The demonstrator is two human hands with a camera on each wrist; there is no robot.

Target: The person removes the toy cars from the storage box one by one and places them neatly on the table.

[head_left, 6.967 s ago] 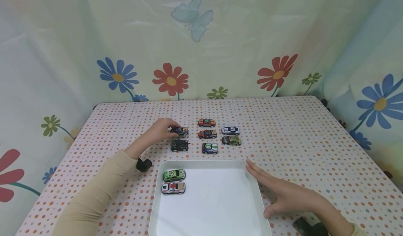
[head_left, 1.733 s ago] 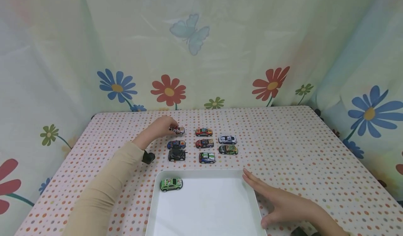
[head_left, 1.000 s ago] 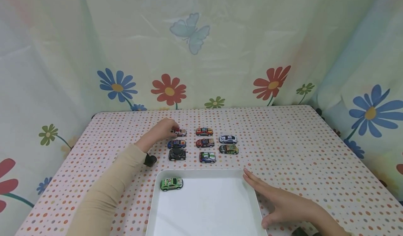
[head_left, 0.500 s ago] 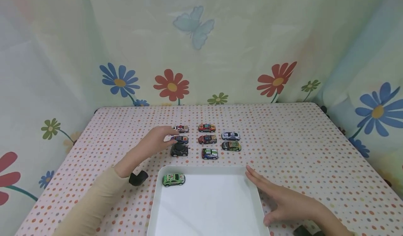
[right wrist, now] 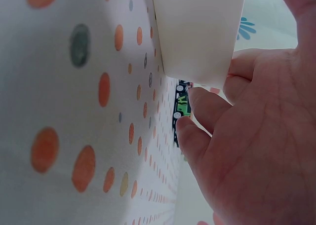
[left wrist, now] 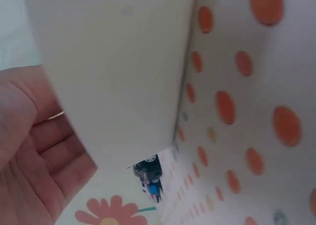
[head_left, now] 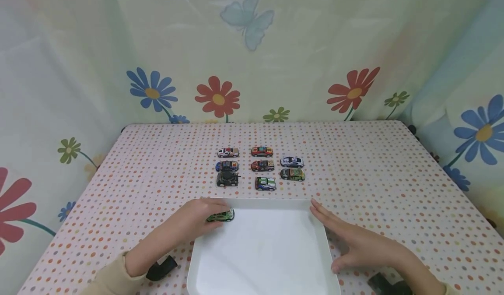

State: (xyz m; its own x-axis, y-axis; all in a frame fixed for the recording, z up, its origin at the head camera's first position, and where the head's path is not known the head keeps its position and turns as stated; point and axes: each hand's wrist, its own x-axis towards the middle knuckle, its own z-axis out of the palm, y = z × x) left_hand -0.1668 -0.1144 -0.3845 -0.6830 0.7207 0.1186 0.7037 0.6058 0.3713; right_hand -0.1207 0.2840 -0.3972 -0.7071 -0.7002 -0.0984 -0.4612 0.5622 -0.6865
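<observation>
In the head view my left hand [head_left: 198, 218] reaches over the far left corner of the white tray [head_left: 261, 204]. Its fingers and thumb close around a green toy car [head_left: 223, 216] inside that corner, hiding part of it. My right hand [head_left: 360, 244] rests along the tray's right wall, fingers fairly straight and holding no car. The right wrist view shows those fingers [right wrist: 210, 109] beside the tray's outer wall [right wrist: 200, 32]. From the left wrist, the tray wall [left wrist: 118, 77] blocks the green car, and only part of the palm [left wrist: 29, 156] shows.
Beyond the tray, toy cars stand in three columns: white-red [head_left: 228, 152], blue [head_left: 227, 166] and black [head_left: 227, 179] at left; red-yellow [head_left: 261, 152], dark red [head_left: 262, 166] and green-white-blue [head_left: 265, 184] in the middle; white [head_left: 292, 162] and olive [head_left: 292, 174] at right.
The white-red car has gone from the tray to the back of the left column, where my left hand let go. That hand has since come back to the green car. My right hand stays put.
</observation>
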